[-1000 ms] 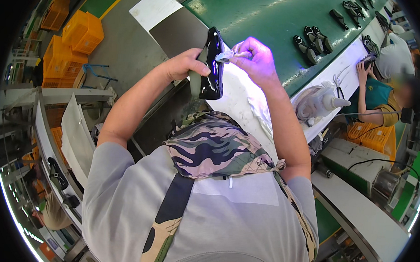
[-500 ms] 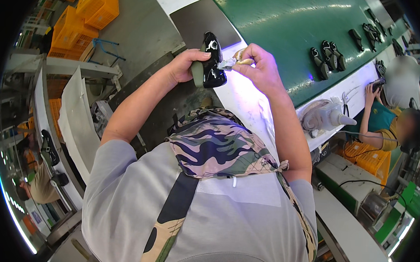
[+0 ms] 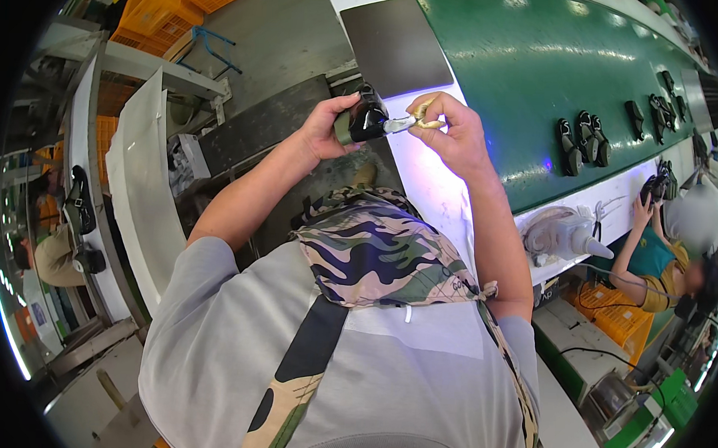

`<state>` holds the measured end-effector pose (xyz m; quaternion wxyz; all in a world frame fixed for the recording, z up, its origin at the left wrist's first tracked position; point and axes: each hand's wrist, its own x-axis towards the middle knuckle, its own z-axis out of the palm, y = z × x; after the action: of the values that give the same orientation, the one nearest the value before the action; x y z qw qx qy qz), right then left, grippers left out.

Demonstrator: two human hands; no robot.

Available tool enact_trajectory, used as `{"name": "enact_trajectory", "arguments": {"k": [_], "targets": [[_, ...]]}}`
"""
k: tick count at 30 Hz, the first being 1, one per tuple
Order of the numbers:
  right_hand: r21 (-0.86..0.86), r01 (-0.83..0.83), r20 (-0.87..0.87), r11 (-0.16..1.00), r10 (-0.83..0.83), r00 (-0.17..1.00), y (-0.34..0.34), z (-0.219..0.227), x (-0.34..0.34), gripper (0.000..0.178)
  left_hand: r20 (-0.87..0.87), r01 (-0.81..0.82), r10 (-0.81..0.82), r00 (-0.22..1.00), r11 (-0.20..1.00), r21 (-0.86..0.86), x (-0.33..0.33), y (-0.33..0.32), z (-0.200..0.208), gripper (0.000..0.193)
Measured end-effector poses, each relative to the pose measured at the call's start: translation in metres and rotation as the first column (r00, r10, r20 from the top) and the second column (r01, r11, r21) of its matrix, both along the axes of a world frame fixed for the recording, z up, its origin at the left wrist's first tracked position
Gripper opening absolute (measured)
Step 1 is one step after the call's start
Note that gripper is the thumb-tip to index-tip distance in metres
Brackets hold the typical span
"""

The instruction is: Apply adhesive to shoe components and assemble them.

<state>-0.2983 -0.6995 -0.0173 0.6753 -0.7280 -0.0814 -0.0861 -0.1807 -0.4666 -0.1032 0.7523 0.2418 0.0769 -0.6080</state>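
Note:
My left hand [image 3: 325, 131] is closed around a glossy black shoe [image 3: 369, 119] with a grey-green sole, held up in front of me over the near edge of the bench. Pinched in my right hand [image 3: 456, 138] is a small whitish crumpled piece [image 3: 399, 125], perhaps cloth, which meets the right side of the shoe. Yellowish coverings show on the fingertips of my right hand. The far side of the shoe is hidden from me.
A green conveyor belt [image 3: 509, 78] carries several black shoes [image 3: 591, 138] at the right. A dark flat board [image 3: 395, 45] lies beyond my hands. On the white ledge stands a translucent squeeze bottle [image 3: 571, 236]. A co-worker [image 3: 654, 261] handles a shoe farther right.
My left hand has turned the shoe, so it looks shorter and tilted. The right hand keeps its whitish piece against it. The whole view has shifted slightly, moving the bench rightward and down.

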Motion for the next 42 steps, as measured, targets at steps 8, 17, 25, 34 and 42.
{"name": "enact_trajectory", "arguments": {"k": [8,17,25,34,42], "targets": [[0.068,-0.040,0.048,0.997,0.037,0.998,0.018,-0.009,0.018,0.025,-0.053,-0.123,0.118,0.992,0.987,-0.103,-0.003,0.016,0.001,0.042],[0.079,-0.047,0.066,0.996,0.042,0.997,0.037,-0.012,0.035,0.028,-0.062,-0.291,0.285,0.957,0.924,-0.248,-0.009,0.045,0.038,0.048],[0.291,0.009,-0.067,0.957,0.011,0.998,0.035,-0.045,0.041,0.024,0.564,-0.616,0.602,0.565,0.763,-0.197,0.074,0.164,0.171,0.049],[0.326,0.131,-0.200,0.936,-0.068,0.978,0.019,-0.085,0.032,0.023,0.967,-0.968,-0.049,0.248,-0.042,0.246,0.167,0.443,0.336,0.048],[0.258,0.319,-0.241,0.912,-0.260,0.935,0.012,-0.068,0.005,0.023,0.015,-0.729,-0.742,0.671,-0.655,0.199,0.239,0.462,0.298,0.055]]}}
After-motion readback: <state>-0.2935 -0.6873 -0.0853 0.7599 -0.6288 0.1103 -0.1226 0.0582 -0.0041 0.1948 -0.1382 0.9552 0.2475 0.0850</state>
